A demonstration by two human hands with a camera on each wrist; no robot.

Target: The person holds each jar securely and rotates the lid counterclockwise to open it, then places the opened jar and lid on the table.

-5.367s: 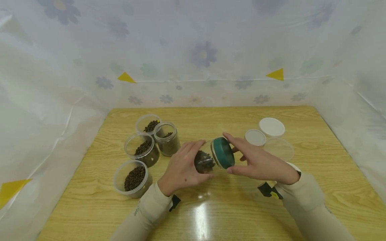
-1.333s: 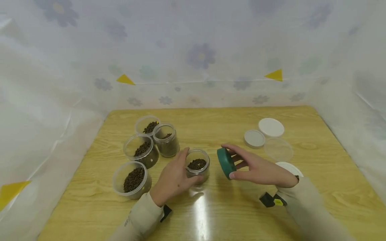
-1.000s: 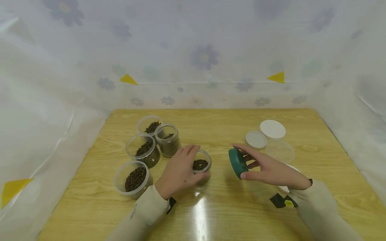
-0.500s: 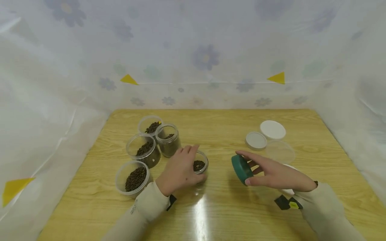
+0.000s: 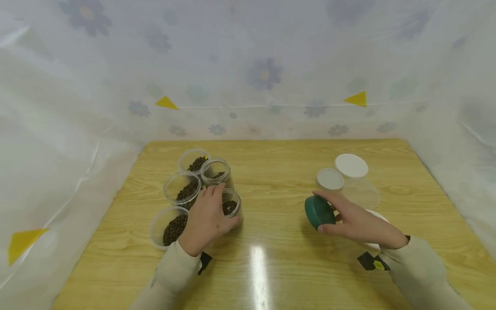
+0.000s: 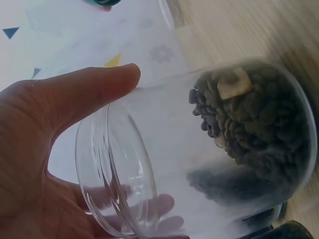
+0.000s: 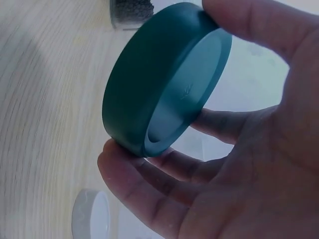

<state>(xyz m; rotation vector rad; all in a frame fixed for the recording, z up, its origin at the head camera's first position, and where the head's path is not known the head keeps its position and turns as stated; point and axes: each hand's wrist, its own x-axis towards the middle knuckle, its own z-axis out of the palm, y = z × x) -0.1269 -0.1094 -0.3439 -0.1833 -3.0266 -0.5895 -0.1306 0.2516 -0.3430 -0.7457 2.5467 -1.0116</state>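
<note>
My left hand [image 5: 209, 217] grips a clear jar [image 6: 169, 119] round its upper part, thumb on one side and fingers on the other. Dark brown pellets [image 6: 264, 114] with a few pale bits fill the jar's lower part. In the head view that jar stands close in front of a taller clear jar [image 5: 227, 178], beside the group of open containers on the left. My right hand [image 5: 356, 219] pinches a green lid [image 7: 144, 79] by its edge between thumb and fingers, holding it tilted above the table, away from the jar.
Three more open containers with dark pellets stand at left: a back tub [image 5: 186, 157], a middle jar [image 5: 170, 189] and a front tub [image 5: 156, 232]. On the right lie a small white lid [image 5: 329, 178], a larger white lid [image 5: 351, 165], a clear lid [image 5: 362, 193] and another white lid [image 5: 377, 214].
Earlier the jar was tilted with the green lid at its mouth; the lid has since come off. My left hand has moved the jar left to the other containers. The lid has shifted right.
</note>
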